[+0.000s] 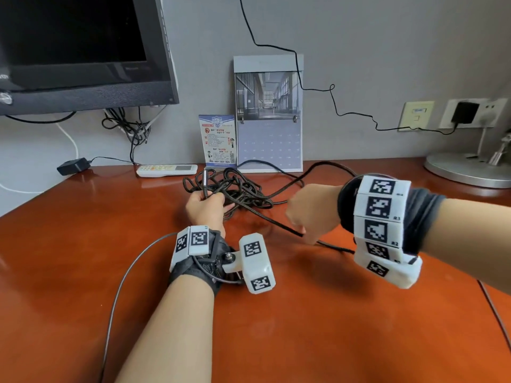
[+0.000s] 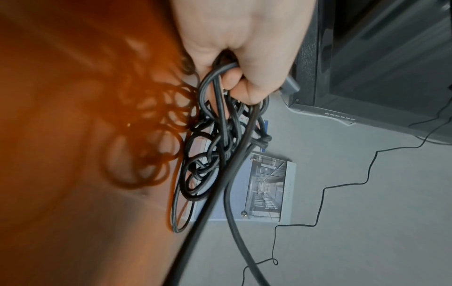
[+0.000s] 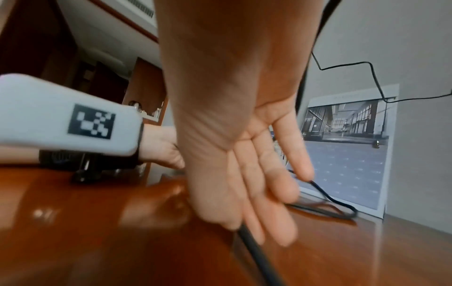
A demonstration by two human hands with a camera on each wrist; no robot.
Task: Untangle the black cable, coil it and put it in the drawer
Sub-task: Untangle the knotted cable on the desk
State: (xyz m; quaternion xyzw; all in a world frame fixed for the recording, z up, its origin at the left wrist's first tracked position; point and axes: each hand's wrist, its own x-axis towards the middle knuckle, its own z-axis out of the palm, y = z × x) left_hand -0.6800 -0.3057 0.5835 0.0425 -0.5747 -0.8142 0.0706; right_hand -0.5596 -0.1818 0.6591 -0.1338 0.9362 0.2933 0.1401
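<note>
On the left a dark monitor [image 1: 80,48] hangs over the reddish-brown worktop [image 1: 83,258], with one small black adapter [image 1: 72,166] by the wall beneath it and one white remote control [image 1: 167,170] lying just to its right. Behind the middle of the worktop one printed card [image 1: 217,139] and one calendar [image 1: 269,114] lean on the wall, the calendar crossed by a thin black wire [image 1: 298,78] that runs to a plug in one wall socket [image 1: 467,113]. The black cable [image 1: 237,189] lies in one tangled heap before the card and calendar. The left hand [image 1: 206,207] has its grip curled round several loops of it, a grey plug end [image 1: 206,182] sticking up from the fist. One strand runs right to the right hand [image 1: 309,214], whose grip is loose, fingers [image 3: 266,193] nearly straight, the strand passing beneath them. One round lamp base [image 1: 467,170] stands far right.
</note>
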